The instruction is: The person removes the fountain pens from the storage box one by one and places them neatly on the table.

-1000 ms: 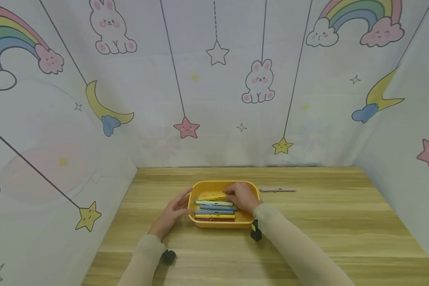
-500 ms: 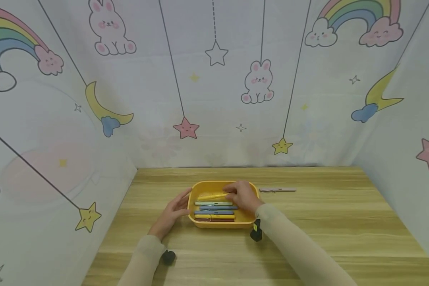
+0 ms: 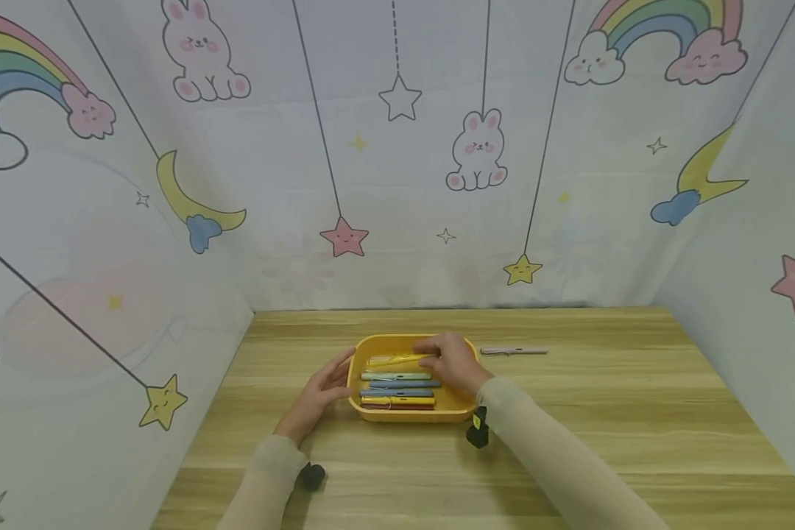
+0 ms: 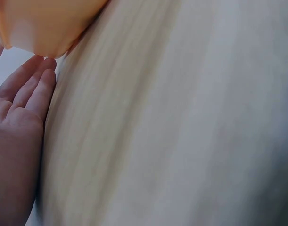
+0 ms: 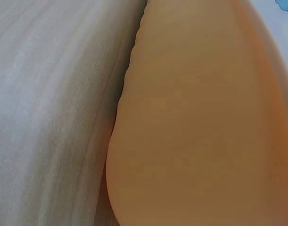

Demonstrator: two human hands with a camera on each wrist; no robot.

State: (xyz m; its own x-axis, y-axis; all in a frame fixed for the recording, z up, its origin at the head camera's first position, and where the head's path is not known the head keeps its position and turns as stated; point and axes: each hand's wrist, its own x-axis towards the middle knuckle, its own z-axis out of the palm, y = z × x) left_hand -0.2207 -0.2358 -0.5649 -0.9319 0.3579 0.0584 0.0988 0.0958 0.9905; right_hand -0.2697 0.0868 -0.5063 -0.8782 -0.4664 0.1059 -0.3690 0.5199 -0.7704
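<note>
While the right hand [image 3: 456,361] pinches a pen [image 3: 392,361], the left [image 3: 316,397] touches the tray [image 3: 411,417] straight-fingered.

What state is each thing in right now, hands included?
Bin: upright on table, pens inside
Left hand: against bin's left end, fingers extended
Right hand: pinching far yellow pen
Far yellow pen: held in bin; clearance unclear
Green pen: lying in bin
Blue pens: lying in bin
Near yellow pen: lying in bin
Grey pen: lying on table

Wood-grained table [image 3: 636,412] (yellow tray [image 3: 417,417], pale pen [image 3: 515,351])
</note>
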